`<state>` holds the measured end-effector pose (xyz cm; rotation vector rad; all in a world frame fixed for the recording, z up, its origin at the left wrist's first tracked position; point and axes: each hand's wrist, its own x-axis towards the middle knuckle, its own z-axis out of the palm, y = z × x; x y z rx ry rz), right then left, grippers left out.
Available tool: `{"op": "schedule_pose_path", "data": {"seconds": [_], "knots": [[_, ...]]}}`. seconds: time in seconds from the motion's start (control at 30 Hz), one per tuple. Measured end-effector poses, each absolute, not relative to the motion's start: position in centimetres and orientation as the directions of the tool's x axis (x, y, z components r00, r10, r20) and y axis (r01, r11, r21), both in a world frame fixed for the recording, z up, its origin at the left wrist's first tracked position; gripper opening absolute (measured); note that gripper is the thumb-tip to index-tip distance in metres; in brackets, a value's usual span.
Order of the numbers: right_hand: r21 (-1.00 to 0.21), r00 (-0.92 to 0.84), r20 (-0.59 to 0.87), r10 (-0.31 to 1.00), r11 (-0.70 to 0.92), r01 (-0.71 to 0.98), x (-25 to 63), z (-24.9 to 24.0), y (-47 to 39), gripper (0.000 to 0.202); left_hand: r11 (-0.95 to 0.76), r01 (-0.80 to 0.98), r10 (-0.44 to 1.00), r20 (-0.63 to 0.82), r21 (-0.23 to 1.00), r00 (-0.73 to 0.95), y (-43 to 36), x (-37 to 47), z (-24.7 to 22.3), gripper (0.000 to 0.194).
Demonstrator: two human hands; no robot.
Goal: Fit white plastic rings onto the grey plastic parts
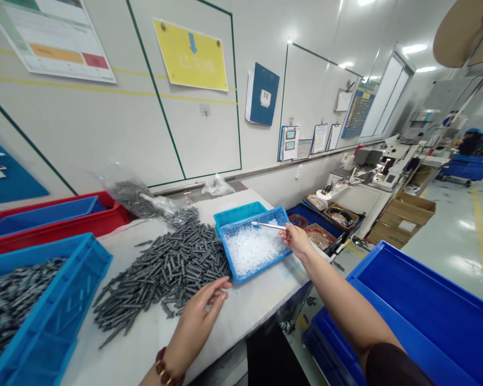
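Observation:
My right hand [297, 239] is closed round the end of a pair of slim metal tweezers [268, 225]. Their tip points left over a blue tray [244, 277] filled with small white, translucent pieces [253, 249]. Near the tray's front left corner is my left hand [206, 306], its fingers loosely bent and apart from the thumb, with nothing visible in it. Beside it spreads a big heap of dark grey, slender ribbed parts [173, 268] on the white tabletop [241, 316]. A bead bracelet circles my left wrist.
A teal tray [239, 213] sits behind the blue one. To the left stand a blue bin [80, 289] of grey parts and a red bin [118, 212]. Plastic bags [131, 195] of parts lie by the wall. Large blue bins [422, 305] flank my right arm.

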<state>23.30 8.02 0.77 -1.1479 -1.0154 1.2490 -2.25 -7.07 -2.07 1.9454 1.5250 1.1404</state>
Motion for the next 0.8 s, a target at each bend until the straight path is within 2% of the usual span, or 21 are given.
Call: {"op": "schedule_pose_path", "data": {"seconds": [0.1,0.23,0.3,0.4,0.5,0.67,0.73,0.8], "knots": [[-0.982,0.046,-0.045,0.998,-0.036,-0.183,23.3,0.8,7.3,0.027,-0.374,0.699,0.902,0.416,0.609,0.121,-5.5,-1.8,-0.8,0.032],[-0.982,0.0,-0.018,1.0,-0.018,-0.187,23.0,1.0,5.7,0.029,-0.37,0.86,0.853,0.495,0.352,0.165,-2.4,-0.6,1.2,0.033],[-0.985,-0.032,0.004,0.999,-0.001,-0.172,22.9,1.3,4.8,0.031,-0.333,0.916,0.859,0.472,0.224,0.197,-1.0,0.2,2.2,0.032],[-0.993,-0.109,0.081,0.991,0.071,-0.095,22.8,1.6,3.3,0.031,-0.392,0.916,0.863,0.379,0.087,0.334,-0.1,1.2,3.1,0.029],[-0.982,-0.191,0.184,0.964,0.188,0.003,22.4,1.7,2.0,0.028,-0.494,0.862,0.845,0.294,0.115,0.446,-0.8,1.8,3.1,0.037],[-0.966,-0.201,0.256,0.946,0.256,-0.024,21.8,1.4,1.3,0.029,-0.486,0.773,0.864,0.356,0.406,0.356,-2.8,0.2,2.7,0.036],[-0.972,-0.186,0.235,0.954,0.227,-0.064,21.7,1.2,1.6,0.031,-0.475,0.773,0.864,0.388,0.42,0.32,-3.3,-1.0,2.9,0.043],[-0.978,-0.176,0.204,0.963,0.191,-0.089,21.7,1.0,1.8,0.032,-0.469,0.801,0.861,0.394,0.372,0.321,-3.5,-1.8,3.2,0.046]]}}
